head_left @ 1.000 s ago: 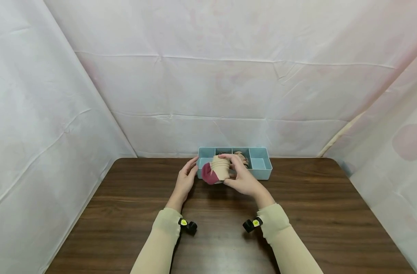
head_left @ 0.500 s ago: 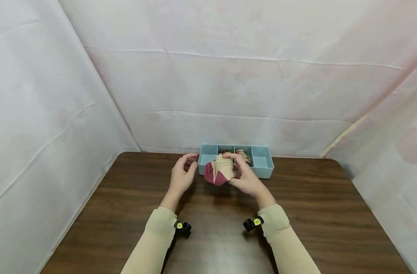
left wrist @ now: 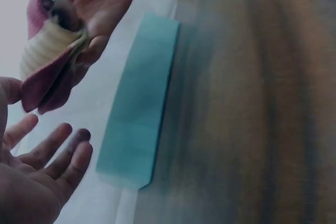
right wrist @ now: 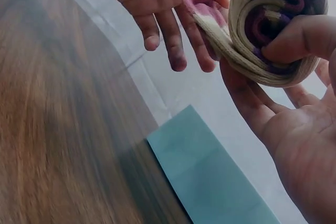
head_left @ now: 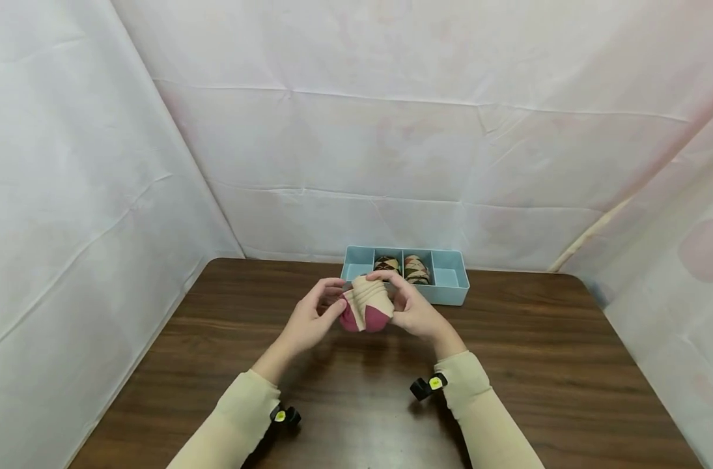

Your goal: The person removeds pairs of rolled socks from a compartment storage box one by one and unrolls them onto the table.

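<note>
Your left hand point(head_left: 310, 319) has moved to the sock point(head_left: 369, 301), fingers spread, thumb touching, probably steadying what your right hand point(head_left: 419, 316) grips near the counter's far edge point(head_left: 286, 266).

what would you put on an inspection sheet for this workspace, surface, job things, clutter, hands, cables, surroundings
Surface: dark wood-grain table.
Job things: rolled cream and dark pink sock, held above the table; blue box with four compartments at the far edge, a patterned roll in each of the two middle ones, left roll and right roll.
Clutter: nothing seen.
Left hand: touches the sock's left side.
Right hand: grips the sock.
Cables: nothing seen.
Surroundings: pale sheeting behind and on both sides.
</note>
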Action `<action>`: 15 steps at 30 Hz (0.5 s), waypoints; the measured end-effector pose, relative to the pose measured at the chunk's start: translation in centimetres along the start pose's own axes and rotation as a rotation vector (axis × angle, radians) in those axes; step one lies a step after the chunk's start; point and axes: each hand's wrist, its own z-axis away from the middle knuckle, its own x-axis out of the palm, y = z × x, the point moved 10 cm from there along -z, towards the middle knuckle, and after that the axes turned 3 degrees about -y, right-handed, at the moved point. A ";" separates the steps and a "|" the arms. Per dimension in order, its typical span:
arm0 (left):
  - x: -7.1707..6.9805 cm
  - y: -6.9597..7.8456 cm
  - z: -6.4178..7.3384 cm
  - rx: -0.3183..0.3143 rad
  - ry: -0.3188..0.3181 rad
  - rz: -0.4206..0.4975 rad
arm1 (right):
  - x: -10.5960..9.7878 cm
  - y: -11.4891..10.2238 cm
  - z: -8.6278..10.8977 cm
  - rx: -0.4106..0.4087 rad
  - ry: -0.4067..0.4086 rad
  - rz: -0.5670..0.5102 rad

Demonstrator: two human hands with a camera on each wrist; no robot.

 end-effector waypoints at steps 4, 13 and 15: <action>0.5 -0.1 0.8 0.014 -0.036 0.122 | 1.0 -0.2 -0.2 -0.033 -0.059 -0.038; 0.2 -2.3 3.2 -0.164 -0.030 0.395 | 3.2 0.4 -0.6 0.007 -0.144 -0.113; 0.1 -2.5 3.5 -0.187 -0.028 0.416 | 3.7 0.5 -0.7 0.019 -0.159 -0.122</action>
